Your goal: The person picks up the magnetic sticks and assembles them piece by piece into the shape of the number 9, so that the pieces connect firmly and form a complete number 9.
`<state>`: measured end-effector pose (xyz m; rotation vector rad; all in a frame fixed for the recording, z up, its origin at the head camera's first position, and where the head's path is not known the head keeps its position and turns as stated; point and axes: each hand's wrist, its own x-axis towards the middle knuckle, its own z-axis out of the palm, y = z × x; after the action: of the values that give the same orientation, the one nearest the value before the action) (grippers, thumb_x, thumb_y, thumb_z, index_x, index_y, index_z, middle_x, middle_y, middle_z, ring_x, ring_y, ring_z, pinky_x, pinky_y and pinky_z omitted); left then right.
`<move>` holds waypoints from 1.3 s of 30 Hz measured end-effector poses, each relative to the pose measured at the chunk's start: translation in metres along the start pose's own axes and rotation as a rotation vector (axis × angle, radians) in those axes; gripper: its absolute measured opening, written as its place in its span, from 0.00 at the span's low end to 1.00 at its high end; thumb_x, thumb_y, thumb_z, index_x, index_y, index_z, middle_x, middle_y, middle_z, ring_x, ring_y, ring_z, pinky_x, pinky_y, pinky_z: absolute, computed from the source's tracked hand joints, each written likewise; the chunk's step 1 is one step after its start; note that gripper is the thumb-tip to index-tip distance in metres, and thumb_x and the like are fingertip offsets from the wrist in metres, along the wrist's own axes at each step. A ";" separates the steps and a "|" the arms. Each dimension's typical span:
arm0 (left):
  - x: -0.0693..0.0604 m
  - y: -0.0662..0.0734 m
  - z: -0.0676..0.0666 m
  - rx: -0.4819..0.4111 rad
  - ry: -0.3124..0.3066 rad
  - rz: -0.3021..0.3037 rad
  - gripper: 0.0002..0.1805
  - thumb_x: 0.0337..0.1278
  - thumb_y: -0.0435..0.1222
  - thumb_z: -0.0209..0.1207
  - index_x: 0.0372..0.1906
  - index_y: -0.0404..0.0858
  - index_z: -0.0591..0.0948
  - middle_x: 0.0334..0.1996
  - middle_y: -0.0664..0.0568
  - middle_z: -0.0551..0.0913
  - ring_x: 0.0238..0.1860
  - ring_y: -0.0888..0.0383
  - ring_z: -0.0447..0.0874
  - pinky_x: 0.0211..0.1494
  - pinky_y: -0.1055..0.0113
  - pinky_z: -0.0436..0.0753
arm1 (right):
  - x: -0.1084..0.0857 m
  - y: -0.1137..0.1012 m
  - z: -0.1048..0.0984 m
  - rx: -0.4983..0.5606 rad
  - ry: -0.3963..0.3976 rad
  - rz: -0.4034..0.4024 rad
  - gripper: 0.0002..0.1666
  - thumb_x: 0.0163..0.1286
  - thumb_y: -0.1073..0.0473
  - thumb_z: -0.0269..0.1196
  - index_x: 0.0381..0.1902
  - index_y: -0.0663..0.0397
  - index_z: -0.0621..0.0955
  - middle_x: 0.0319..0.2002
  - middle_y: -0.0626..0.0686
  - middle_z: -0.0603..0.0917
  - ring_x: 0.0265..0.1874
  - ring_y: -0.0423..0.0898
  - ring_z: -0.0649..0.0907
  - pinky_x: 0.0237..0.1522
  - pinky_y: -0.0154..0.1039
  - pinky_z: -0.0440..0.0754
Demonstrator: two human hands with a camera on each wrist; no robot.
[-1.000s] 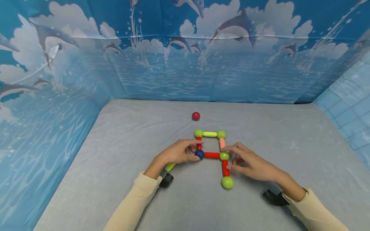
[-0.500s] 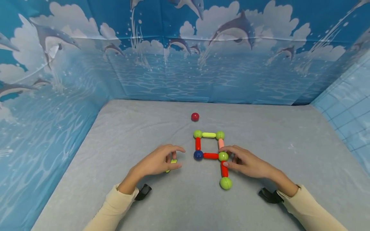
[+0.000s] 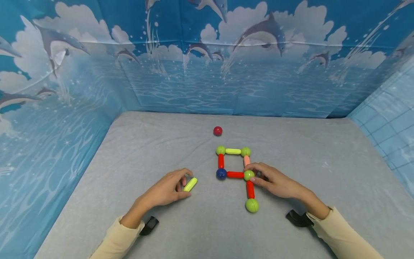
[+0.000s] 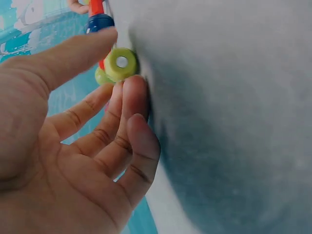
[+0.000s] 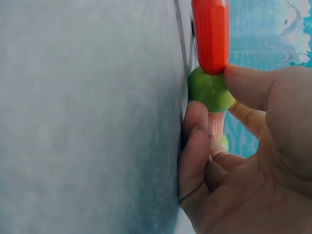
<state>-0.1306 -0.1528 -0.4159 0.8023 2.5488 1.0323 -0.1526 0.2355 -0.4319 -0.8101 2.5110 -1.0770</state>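
My left hand (image 3: 166, 189) is around a loose yellow-green magnetic rod (image 3: 190, 184) on the cloth, thumb and fingers apart. The left wrist view shows the rod's round end (image 4: 121, 62) between thumb and fingertips, not visibly pinched. My right hand (image 3: 278, 181) holds the green ball (image 3: 249, 175) at the near right corner of a square of rods and balls, thumb on one side and fingers on the other. A blue ball (image 3: 221, 174), a red rod (image 3: 235, 175) and a pink rod (image 3: 247, 160) belong to this square. Another red rod (image 3: 250, 189) extends toward me, ending in a green ball (image 3: 252, 205).
A single red ball (image 3: 217, 131) lies beyond the square on the grey cloth (image 3: 307, 154). Dolphin-printed curtains (image 3: 194, 86) stand behind and at the sides of the table. Dark wrist cameras sit beside both sleeves.
My left hand has left the blue ball and moved left and toward me, to the loose yellow-green rod. The right hand's thumb has shifted from the near red rod onto the corner green ball.
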 end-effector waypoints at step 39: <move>0.036 0.044 0.028 -0.082 -0.076 0.123 0.15 0.63 0.30 0.64 0.53 0.43 0.85 0.44 0.55 0.86 0.38 0.65 0.82 0.45 0.72 0.82 | 0.001 0.001 0.000 -0.013 -0.020 0.024 0.21 0.79 0.49 0.55 0.65 0.46 0.73 0.55 0.47 0.78 0.50 0.45 0.75 0.50 0.38 0.77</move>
<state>-0.1299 -0.0900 -0.4064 0.9663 2.4029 1.1135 -0.1537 0.2355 -0.4320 -0.7889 2.5069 -1.0409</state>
